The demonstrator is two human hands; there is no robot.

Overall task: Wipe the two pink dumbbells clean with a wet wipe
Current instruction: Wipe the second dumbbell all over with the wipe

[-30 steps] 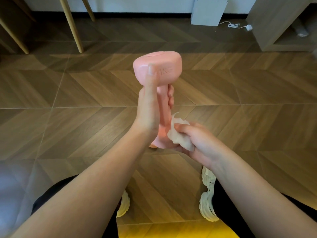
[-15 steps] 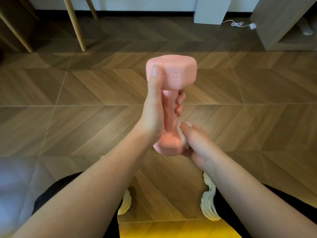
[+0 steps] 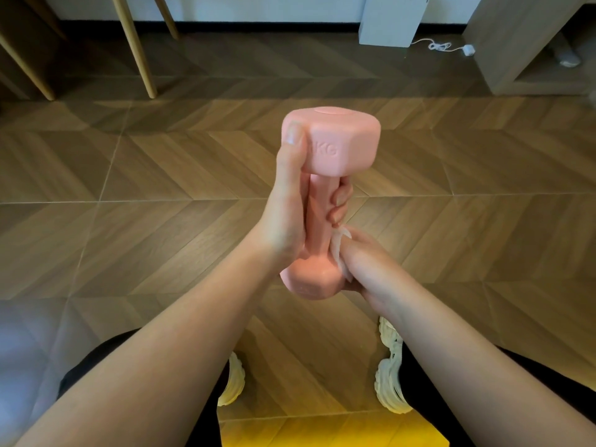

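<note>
1. Two hands share one pink dumbbell (image 3: 342,146), held upright in the air above the floor (image 3: 129,221). The left hand (image 3: 287,217) has its fingers (image 3: 342,196) curled round the handle and its thumb laid up against the upper head.
2. The right hand (image 3: 367,266) pinches the wet wipe (image 3: 338,250) against the foot of the handle, just above the lower head.
3. Risk: moisture may make the handle slick, and the left hand's grip could slide. The weight would then drop toward the shoes (image 3: 392,375) directly below.
4. Risk: the left fingers cover most of the handle, so that stretch may go unwiped unless the grip shifts.
5. Hidden: most of the wipe is bunched inside the right hand, and I cannot tell how the right fingers lie behind the lower head.
6. The lettering on the lower head is perhaps a weight mark, but it is too blurred to read.
7. The second dumbbell is nowhere in view.
</note>
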